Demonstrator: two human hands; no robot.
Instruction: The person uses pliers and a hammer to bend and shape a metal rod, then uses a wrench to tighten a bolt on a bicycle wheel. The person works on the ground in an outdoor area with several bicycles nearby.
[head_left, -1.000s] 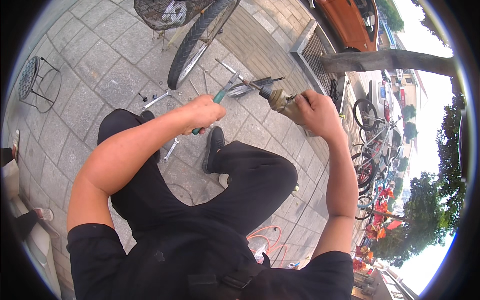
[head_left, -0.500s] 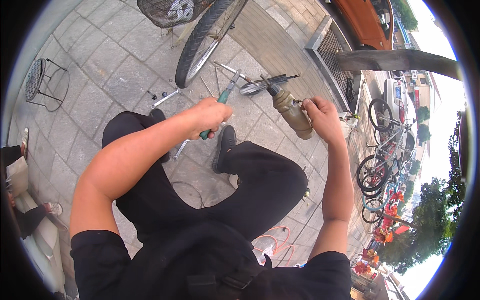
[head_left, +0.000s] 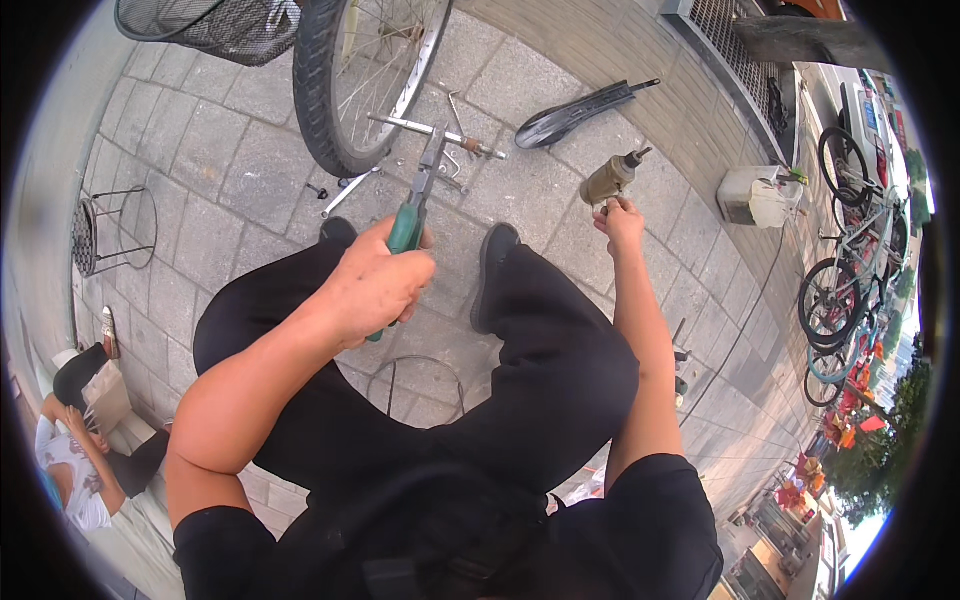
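My left hand (head_left: 375, 280) is wrapped round the green handles of a pair of pliers (head_left: 407, 228), jaws pointing away from me. Past the jaws lies a metal rod with a copper-coloured ring (head_left: 470, 145); whether the jaws touch it I cannot tell. Out to the right, my right hand (head_left: 624, 222) grips a tan power driver (head_left: 607, 181) by its lower part, with its dark nose and bit pointing up and to the right. Beyond it on the paving rests a black mudguard (head_left: 575, 118).
A bicycle wheel (head_left: 313, 95) and wire basket (head_left: 222, 30) stand ahead. A spanner (head_left: 347, 196) and small parts lie on the paving. A stool (head_left: 85, 235) is at left, near a seated person (head_left: 80, 465). At right are a whitish tub (head_left: 750, 198) and parked bicycles (head_left: 835, 295).
The view has shifted. The driver has turned from hanging nose up-left to pointing up-right, away from the mudguard. The pliers now stand more upright, in front of the rod.
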